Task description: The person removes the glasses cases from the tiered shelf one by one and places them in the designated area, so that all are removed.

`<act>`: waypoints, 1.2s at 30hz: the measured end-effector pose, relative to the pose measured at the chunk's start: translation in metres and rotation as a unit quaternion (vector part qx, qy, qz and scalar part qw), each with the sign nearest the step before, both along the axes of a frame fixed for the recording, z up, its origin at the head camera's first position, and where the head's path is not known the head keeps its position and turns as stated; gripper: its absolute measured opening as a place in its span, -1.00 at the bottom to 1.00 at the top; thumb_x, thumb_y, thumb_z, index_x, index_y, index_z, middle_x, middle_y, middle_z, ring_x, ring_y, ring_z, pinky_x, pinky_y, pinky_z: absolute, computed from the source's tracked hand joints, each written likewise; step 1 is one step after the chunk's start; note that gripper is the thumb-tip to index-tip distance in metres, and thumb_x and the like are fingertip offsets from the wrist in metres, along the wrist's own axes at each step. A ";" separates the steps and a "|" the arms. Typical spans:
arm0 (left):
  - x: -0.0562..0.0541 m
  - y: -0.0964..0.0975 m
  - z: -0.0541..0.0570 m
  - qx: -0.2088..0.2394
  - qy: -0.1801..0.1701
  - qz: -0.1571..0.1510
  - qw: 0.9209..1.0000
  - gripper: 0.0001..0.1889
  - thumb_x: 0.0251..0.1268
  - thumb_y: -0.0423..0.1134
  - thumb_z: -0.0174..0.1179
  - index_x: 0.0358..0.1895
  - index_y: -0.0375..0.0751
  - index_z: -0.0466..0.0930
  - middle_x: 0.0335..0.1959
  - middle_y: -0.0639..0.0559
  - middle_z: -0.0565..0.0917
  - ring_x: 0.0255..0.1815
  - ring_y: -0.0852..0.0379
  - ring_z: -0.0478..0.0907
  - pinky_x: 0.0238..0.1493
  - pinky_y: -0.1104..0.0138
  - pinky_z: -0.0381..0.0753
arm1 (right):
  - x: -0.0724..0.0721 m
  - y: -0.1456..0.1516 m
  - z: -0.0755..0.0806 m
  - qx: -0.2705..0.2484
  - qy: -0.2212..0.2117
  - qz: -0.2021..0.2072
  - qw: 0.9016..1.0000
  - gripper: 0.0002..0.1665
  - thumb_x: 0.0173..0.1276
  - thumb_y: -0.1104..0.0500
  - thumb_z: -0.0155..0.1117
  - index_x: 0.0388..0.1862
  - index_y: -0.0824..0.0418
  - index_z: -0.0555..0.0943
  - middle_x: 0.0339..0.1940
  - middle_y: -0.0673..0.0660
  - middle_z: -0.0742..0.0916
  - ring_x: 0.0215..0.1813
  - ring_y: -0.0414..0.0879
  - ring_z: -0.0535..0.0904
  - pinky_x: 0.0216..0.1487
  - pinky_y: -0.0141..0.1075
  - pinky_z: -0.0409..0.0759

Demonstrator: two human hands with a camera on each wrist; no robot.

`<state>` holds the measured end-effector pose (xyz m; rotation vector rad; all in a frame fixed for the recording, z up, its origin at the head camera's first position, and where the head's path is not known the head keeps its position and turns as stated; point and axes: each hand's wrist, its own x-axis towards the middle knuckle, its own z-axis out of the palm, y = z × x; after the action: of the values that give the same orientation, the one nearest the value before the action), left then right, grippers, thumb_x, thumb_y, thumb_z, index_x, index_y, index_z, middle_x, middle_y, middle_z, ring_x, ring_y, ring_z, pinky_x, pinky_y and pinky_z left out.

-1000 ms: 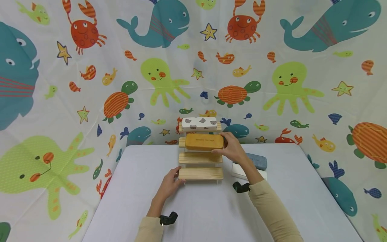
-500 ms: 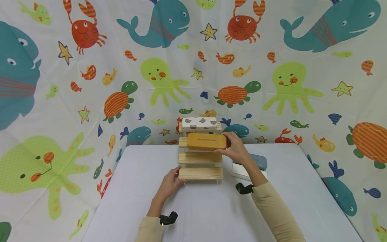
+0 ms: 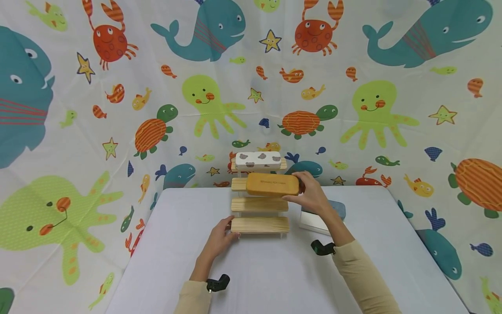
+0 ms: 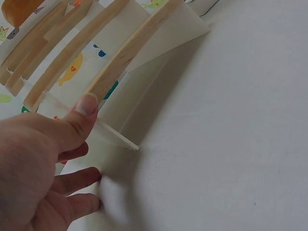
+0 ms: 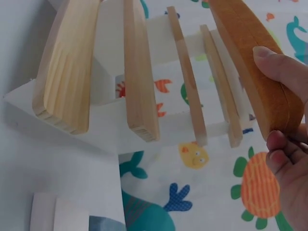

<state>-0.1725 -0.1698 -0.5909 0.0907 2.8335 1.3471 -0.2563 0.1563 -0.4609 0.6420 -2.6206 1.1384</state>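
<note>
My right hand (image 3: 310, 192) grips the right end of a mustard-brown glasses case (image 3: 272, 185), thumb on one side and fingers on the other. In the right wrist view, the case (image 5: 255, 62) is held off the planks of a stepped wooden rack (image 5: 67, 72). At the rack's lower left corner is my left hand (image 3: 220, 237). The left wrist view shows its thumb (image 4: 86, 107) on the end of the lowest plank (image 4: 130, 53), with the index finger bent beneath. On the top step lies a white glasses case with brown spots (image 3: 258, 160).
Right of the rack, a blue glasses case (image 3: 338, 209) and a white case (image 3: 313, 221) lie on the white table (image 3: 157, 270), partly hidden by my right arm. Behind the table hangs a sea-animal print cloth (image 3: 259, 65). Translucent side panels (image 4: 166, 36) carry the planks.
My right hand has shifted to the right with the mustard-brown glasses case, baring more of the second plank's left end. The left hand stays at the rack's corner.
</note>
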 end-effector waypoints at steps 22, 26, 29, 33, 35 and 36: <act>-0.001 -0.001 -0.001 0.008 0.004 -0.004 1.000 -0.30 0.26 -0.20 0.38 0.43 -0.31 0.33 0.33 -0.28 0.52 0.27 -0.24 0.56 0.32 -0.07 0.56 | 0.016 0.021 -0.002 -0.025 0.003 -0.010 1.000 -0.09 0.01 -0.04 0.67 0.31 0.21 0.48 0.11 0.18 0.58 -0.22 -0.05 0.43 -0.30 -0.43 0.47; -0.002 -0.001 -0.002 0.003 0.007 -0.006 1.000 -0.30 0.27 -0.19 0.38 0.43 -0.31 0.33 0.33 -0.27 0.52 0.26 -0.23 0.56 0.32 -0.06 0.56 | 0.020 0.025 -0.001 -0.029 0.009 -0.013 0.999 -0.08 0.01 -0.03 0.67 0.31 0.22 0.47 0.11 0.19 0.57 -0.23 -0.06 0.42 -0.33 -0.44 0.46; -0.002 -0.001 -0.001 0.002 0.002 -0.003 1.000 -0.29 0.27 -0.19 0.38 0.44 -0.30 0.33 0.33 -0.26 0.52 0.27 -0.22 0.56 0.33 -0.06 0.55 | 0.022 0.028 -0.001 -0.032 0.011 -0.010 0.999 -0.09 0.03 -0.03 0.66 0.32 0.22 0.46 0.09 0.19 0.57 -0.25 -0.07 0.42 -0.35 -0.45 0.46; -0.001 0.000 -0.001 0.004 0.000 -0.002 1.000 -0.29 0.27 -0.20 0.38 0.44 -0.31 0.33 0.33 -0.27 0.52 0.26 -0.23 0.56 0.32 -0.07 0.55 | 0.026 0.031 -0.003 -0.035 0.008 -0.017 0.999 -0.11 0.03 -0.03 0.66 0.30 0.19 0.47 0.04 0.15 0.57 -0.28 -0.07 0.42 -0.36 -0.45 0.47; -0.001 0.000 0.000 0.007 0.001 -0.004 1.000 -0.30 0.26 -0.21 0.38 0.43 -0.32 0.33 0.32 -0.28 0.53 0.25 -0.23 0.57 0.32 -0.07 0.55 | 0.028 0.033 -0.003 -0.033 0.007 -0.024 0.999 -0.12 0.03 -0.04 0.66 0.29 0.16 0.48 0.04 0.14 0.57 -0.28 -0.07 0.42 -0.36 -0.45 0.48; 0.000 0.000 0.000 0.009 0.002 -0.004 1.000 -0.30 0.26 -0.21 0.38 0.43 -0.33 0.33 0.31 -0.29 0.53 0.25 -0.23 0.57 0.32 -0.07 0.55 | 0.028 0.034 -0.004 -0.032 0.007 -0.027 0.999 -0.12 0.03 -0.05 0.66 0.29 0.15 0.48 0.06 0.15 0.57 -0.28 -0.07 0.42 -0.36 -0.45 0.49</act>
<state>-0.1728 -0.1702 -0.5910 0.1046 2.8218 1.3718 -0.2278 0.1906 -0.4647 0.5602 -2.5628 1.1924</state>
